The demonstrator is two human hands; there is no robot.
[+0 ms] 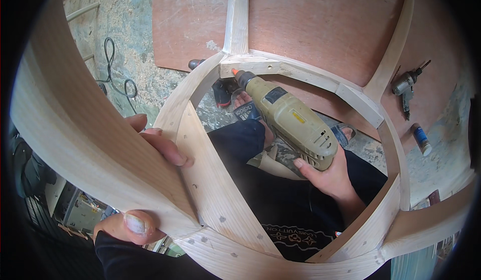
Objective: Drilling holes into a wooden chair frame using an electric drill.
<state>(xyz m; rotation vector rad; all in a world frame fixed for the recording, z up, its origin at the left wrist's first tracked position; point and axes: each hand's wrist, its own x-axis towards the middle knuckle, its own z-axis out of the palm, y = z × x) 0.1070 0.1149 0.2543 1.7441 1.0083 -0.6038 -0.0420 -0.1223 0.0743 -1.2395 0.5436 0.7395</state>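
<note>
A round pale wooden chair frame (235, 202) with splayed legs lies across my lap. My left hand (161, 145) is closed around the broad curved wooden piece (115, 139) at its left, fingers on the inner side and thumb on the outer. Inside the ring, my right hand (328, 174) grips a tan power drill (293, 119) by its rear; most of the fingers are hidden beneath it. The drill's orange tip (234, 72) meets the inner face of the far corner block, close to a small hole (269, 67).
A reddish plywood board (200, 24) covers the floor ahead. On the right lie a grey metal air tool (405, 85) and a blue tube with a white cap (421, 139). A black cable (117, 77) coils on the dusty floor at left. My sandalled feet show below the frame.
</note>
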